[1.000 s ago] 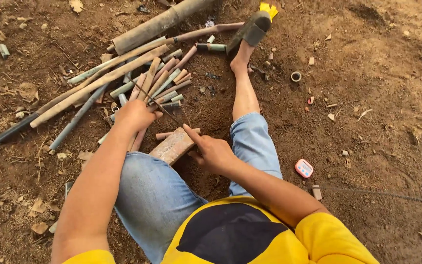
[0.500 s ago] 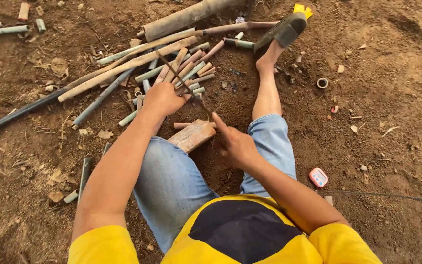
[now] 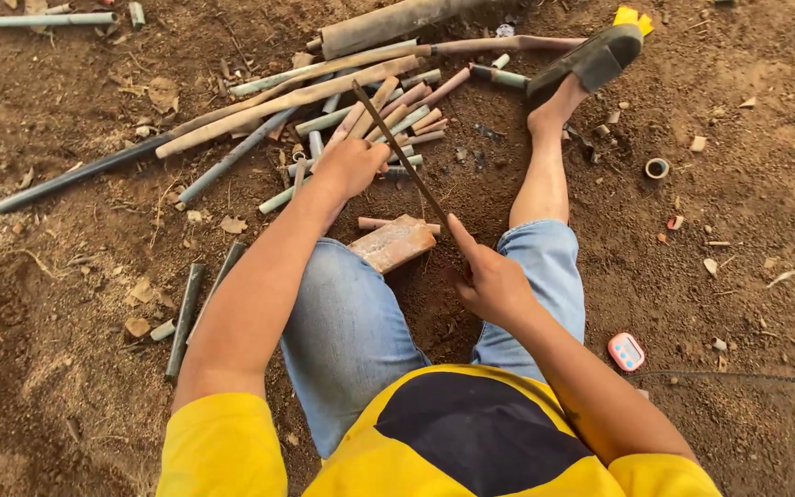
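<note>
I sit on bare brown earth in blue jeans and a yellow shirt. My left hand [image 3: 350,167] reaches forward into a heap of cut bamboo pieces [image 3: 388,110] and closes on one of them. My right hand [image 3: 489,281] holds a long thin blade [image 3: 402,152] by its near end; the blade slants up and left over the heap. A flat wooden block [image 3: 394,243] lies on the ground between my knees, just below the left hand.
Long bamboo poles [image 3: 278,97] and a thick tube [image 3: 388,23] lie beyond the heap. Dark pipes [image 3: 186,317] rest by my left thigh. My sandalled foot [image 3: 586,60] stretches ahead. A small pink device [image 3: 626,351] and a ring [image 3: 657,167] lie at right.
The view has shifted, so the heap and my hands sit lower and more to the right. My left hand stays in the bamboo pieces; my right hand has raised the blade across them.
</note>
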